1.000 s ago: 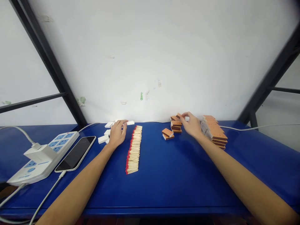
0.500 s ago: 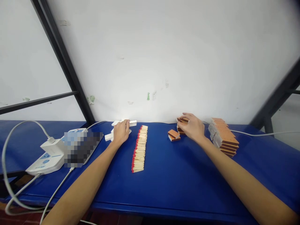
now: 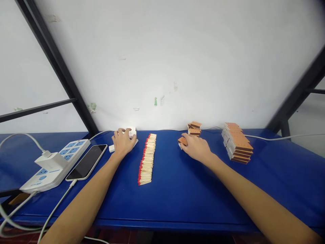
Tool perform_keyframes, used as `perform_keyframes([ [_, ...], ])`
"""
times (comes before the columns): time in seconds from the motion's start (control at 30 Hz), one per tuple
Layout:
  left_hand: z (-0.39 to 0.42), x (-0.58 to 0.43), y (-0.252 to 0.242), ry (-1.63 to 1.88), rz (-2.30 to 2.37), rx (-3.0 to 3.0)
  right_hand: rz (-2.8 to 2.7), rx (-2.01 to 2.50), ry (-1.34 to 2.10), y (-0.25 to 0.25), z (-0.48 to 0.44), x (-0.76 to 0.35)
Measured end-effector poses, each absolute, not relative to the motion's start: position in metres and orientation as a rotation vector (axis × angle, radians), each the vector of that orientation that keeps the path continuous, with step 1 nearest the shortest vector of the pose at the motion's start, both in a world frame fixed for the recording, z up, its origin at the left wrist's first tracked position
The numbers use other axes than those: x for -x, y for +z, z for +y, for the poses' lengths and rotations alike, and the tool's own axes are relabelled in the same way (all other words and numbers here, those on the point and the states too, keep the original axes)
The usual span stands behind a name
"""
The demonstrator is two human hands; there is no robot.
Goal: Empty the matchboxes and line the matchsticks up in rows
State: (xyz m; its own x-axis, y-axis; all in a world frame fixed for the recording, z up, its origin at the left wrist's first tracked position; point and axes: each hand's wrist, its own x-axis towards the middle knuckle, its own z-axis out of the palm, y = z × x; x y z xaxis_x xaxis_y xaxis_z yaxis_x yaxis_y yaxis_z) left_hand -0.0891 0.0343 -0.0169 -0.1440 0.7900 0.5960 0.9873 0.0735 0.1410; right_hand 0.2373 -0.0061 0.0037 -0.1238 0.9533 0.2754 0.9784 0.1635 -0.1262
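At the back left of the table, my left hand (image 3: 122,141) rests over several white matchbox trays (image 3: 132,131), its fingers spread and touching them. Parts of the trays are hidden beneath it. On the other side, my right hand (image 3: 197,147) has its fingers round a small orange matchbox sleeve (image 3: 182,141), which is low at the tabletop. Just behind that hand stands a short, uneven pile of orange matchbox sleeves (image 3: 194,128). Between the hands lies a long row of wooden matches (image 3: 147,160), their red heads pointing left.
A larger stack of matchboxes (image 3: 237,142) stands at the right. To the left lie a white power strip (image 3: 57,176) with a plugged-in charger (image 3: 51,162) and a phone (image 3: 86,162) on a cable. A white wall (image 3: 162,67) and dark metal frame bars (image 3: 53,61) border the blue table (image 3: 182,196).
My right hand has moved from the pile of sleeves forward and left onto the loose sleeve. My left hand's fingers have spread over the trays. The view has shifted slightly.
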Motion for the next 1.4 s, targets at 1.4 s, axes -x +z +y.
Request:
perform_keyframes([
  [1.4, 0.083, 0.065, 0.02, -1.571, -1.736, 2.894, -2.291, 0.872, -0.119, -0.001, 0.075, -0.138],
])
